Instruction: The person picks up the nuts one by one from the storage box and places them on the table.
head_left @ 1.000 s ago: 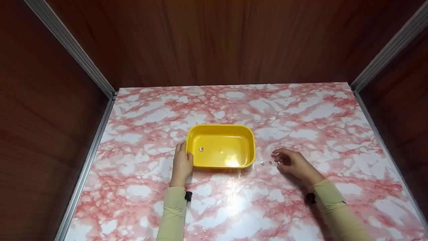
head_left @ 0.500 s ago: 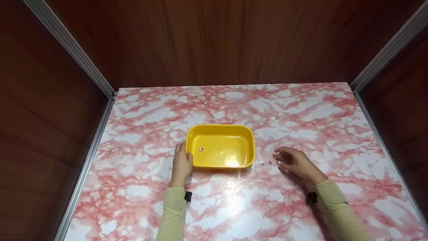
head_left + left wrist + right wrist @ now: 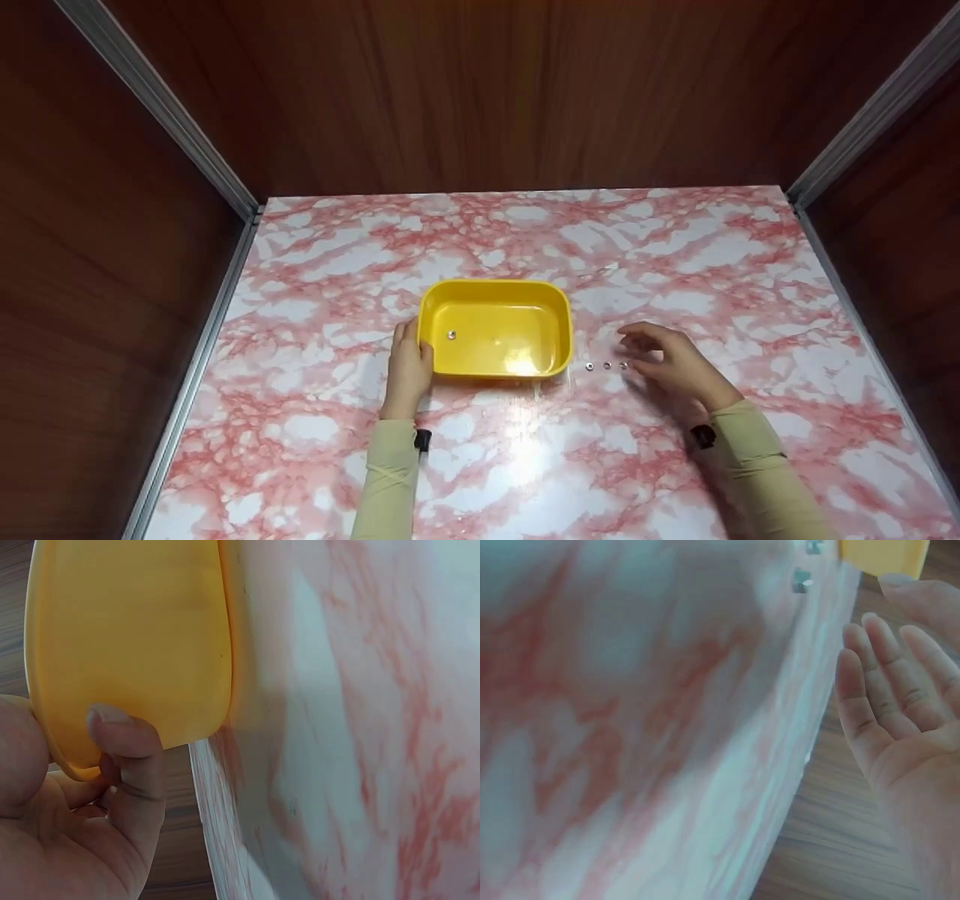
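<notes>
A yellow plastic tub (image 3: pixel 495 369) stands on the marbled table in the head view, with one small silvery nut (image 3: pixel 451 335) inside near its left end. My left hand (image 3: pixel 409 367) grips the tub's left end; in the left wrist view the thumb (image 3: pixel 124 736) bends against the tub wall (image 3: pixel 142 637). To the right of the tub, three small silvery nuts lie in a row: a left nut (image 3: pixel 589 367), a middle nut (image 3: pixel 607 366) and a right nut (image 3: pixel 624 366). Beside the right nut is my right hand (image 3: pixel 671 360), its fingers relaxed and holding nothing.
The red-and-white marbled table (image 3: pixel 525 232) spreads around the tub. A dark wooden panel (image 3: pixel 480 97) rises behind it, with more panels at both sides. Metal rails (image 3: pixel 196 349) run along the table's sides.
My right hand has drawn slightly back to the right, leaving the rightmost nut more exposed. The left hand and tub stay put.
</notes>
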Motion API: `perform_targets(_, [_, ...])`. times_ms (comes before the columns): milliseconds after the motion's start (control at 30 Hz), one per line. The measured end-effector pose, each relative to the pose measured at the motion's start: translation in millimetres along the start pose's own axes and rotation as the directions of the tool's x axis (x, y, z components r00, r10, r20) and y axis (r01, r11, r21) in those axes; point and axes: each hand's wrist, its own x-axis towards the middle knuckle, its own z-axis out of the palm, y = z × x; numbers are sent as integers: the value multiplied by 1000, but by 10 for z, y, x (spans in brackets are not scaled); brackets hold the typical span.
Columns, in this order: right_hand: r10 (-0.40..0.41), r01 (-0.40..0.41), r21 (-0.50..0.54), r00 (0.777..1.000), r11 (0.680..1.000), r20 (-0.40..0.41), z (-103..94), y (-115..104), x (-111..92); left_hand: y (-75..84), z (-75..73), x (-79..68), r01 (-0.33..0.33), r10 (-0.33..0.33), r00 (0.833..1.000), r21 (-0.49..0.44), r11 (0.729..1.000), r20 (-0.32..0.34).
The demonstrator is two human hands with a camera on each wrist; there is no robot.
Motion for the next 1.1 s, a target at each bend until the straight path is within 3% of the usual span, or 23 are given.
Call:
perform_targets(233, [-57, 57, 9, 998, 998, -14, -29, -107, 57, -5, -3, 1, 5, -5, 1000, -3, 1000, -2])
perform_targets(467, [-87, 86, 67, 996, 994, 14, -104, -471, 106, -1, -2, -2, 15, -15, 1000, -4, 1000, 5])
perform_targets(633, [-103, 101, 72, 994, 992, 28, -124, -606, 146, -7, 2, -3, 9, -9, 1000, 1, 1000, 3])
perform_targets(700, [-113, 111, 75, 993, 991, 27, -118, -626, 160, -8, 1, -3, 7, -7, 1000, 3, 1000, 4])
perform_targets(933, [-126, 126, 61, 992, 990, 10, -59, -331, 271, 5, -17, 5, 24, -24, 1000, -6, 1000, 16])
perform_targets(1100, [-165, 164, 85, 986, 983, -5, -62, -421, 351, -6, 1, 10, 36, -35, 999, -16, 999, 24])
